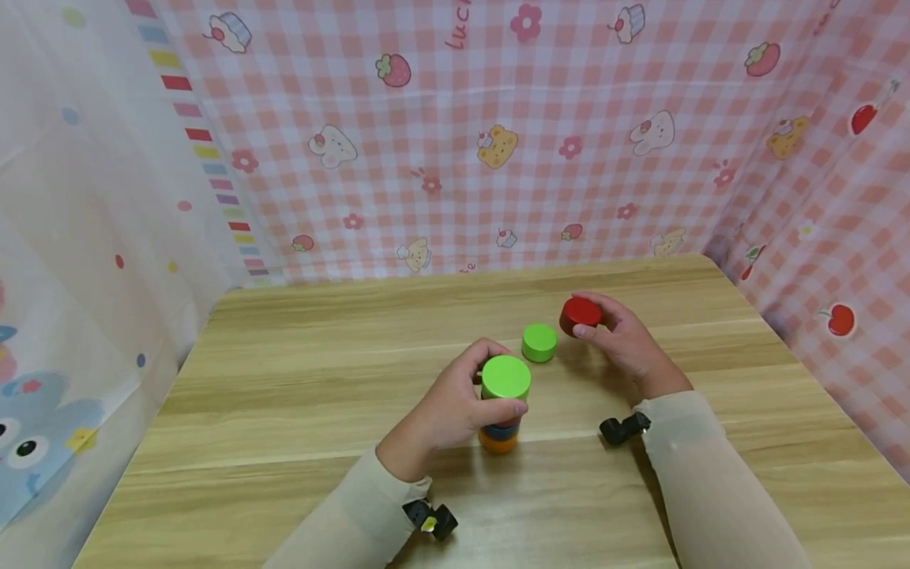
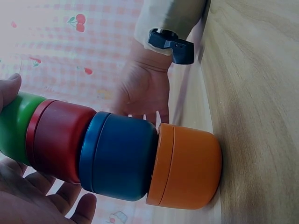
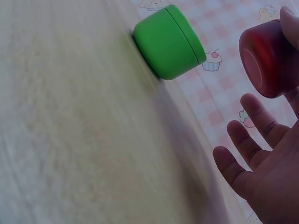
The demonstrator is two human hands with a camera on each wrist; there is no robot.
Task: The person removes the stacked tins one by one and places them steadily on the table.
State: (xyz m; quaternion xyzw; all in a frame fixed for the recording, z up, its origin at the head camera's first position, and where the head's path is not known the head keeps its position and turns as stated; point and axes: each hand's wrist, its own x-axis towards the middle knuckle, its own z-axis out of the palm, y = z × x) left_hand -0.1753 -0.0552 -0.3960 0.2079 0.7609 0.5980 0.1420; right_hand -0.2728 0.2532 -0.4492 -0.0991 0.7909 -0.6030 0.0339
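My left hand [image 1: 458,399] pinches a green lidded jar [image 1: 506,378] at the top of a stack, thumb in front and fingers behind. Beneath it come a red jar [image 2: 63,140], a blue jar [image 2: 122,156] and, lowest, an orange jar [image 2: 189,167] on the table. The column leans slightly in the left wrist view. Over to the right, my right hand [image 1: 626,344] holds another red jar [image 3: 270,58] by thumb and index finger, raised off the table, its other fingers spread. A second green jar [image 3: 168,43] stands on the table between the hands.
The wood-grain table [image 1: 298,379] runs back to a pink checked cloth [image 1: 426,126] with printed figures. More cloth hangs on the left and right sides. Each sleeve cuff carries a small black camera [image 1: 626,428].
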